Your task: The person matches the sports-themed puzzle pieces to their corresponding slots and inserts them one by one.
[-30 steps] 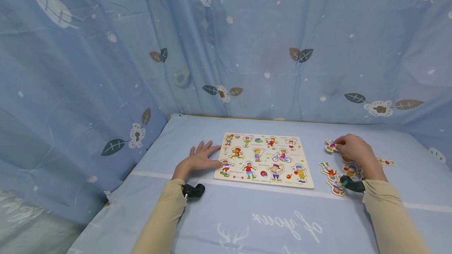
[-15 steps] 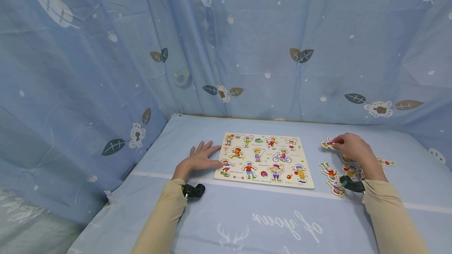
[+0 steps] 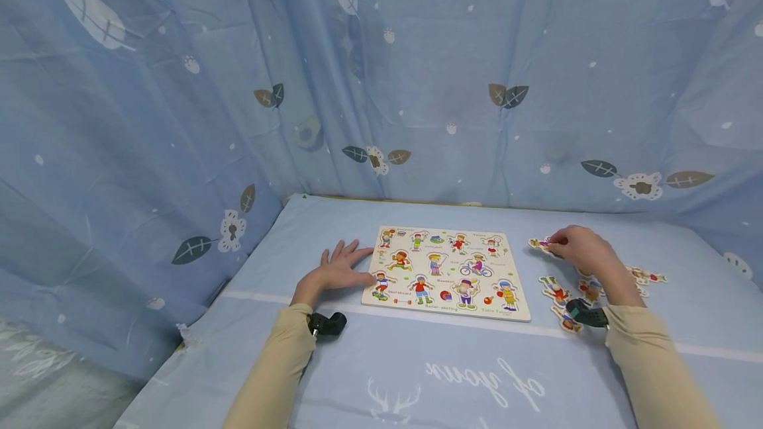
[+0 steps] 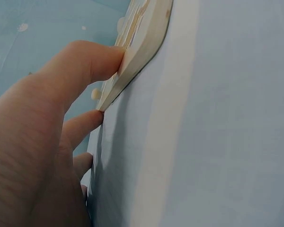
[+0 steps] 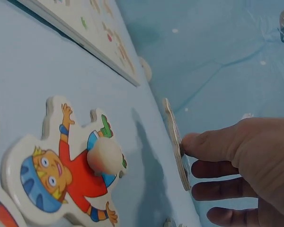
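Note:
A wooden peg puzzle board (image 3: pixel 447 291) printed with children at sports lies on the cloth-covered table. My left hand (image 3: pixel 336 271) rests at its left side with spread fingers; in the left wrist view the thumb (image 4: pixel 87 59) touches the board's edge and the forefinger its corner. To the right of the board, my right hand (image 3: pixel 587 253) pinches a small figure puzzle piece (image 3: pixel 538 244). The right wrist view shows that piece (image 5: pixel 174 142) edge-on, held raised off the cloth, its printed face mostly hidden.
Several loose figure pieces (image 3: pixel 556 291) lie near and partly under my right forearm. One has a red shirt, a blue helmet and a round knob (image 5: pixel 105 156). A blue patterned curtain (image 3: pixel 429 85) hangs behind and left of the table.
My right hand has moved left towards the board, carrying the figure piece, which has turned from upright to lying sideways. The left hand has stayed where it was.

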Tool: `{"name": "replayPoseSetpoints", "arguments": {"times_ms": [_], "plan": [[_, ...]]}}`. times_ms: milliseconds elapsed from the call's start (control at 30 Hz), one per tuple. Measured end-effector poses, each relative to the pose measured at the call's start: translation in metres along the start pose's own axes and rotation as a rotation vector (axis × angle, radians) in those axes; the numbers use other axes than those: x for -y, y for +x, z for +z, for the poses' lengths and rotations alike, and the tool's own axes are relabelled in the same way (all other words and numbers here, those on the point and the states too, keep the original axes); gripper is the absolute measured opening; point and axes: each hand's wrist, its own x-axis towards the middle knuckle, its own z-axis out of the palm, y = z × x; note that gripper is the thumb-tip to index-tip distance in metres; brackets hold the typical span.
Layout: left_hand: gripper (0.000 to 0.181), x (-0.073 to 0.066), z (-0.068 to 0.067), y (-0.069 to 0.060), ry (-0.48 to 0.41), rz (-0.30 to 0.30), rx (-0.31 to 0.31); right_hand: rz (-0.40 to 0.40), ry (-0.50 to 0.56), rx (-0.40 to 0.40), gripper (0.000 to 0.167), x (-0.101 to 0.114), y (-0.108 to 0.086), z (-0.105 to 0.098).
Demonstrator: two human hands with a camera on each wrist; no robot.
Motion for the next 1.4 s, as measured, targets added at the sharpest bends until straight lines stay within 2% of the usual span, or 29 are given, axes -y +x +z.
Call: {"name": "replayPoseSetpoints", "arguments": {"times_ms": [633,1000,1400], "plan": [[0.085,0.002,0.000,0.000,-0.001,0.002,0.005,-0.030,0.012,-0.039,0.038,0.016,0.000,0.003],[0.085,0.003,0.000,0.001,0.002,0.011,0.001,-0.089,-0.044,-0.051,0.035,0.032,0.001,0.003],[0.085,0.003,0.001,0.002,0.014,0.000,0.010,-0.136,-0.094,-0.074,0.029,0.049,0.005,0.013]]}}
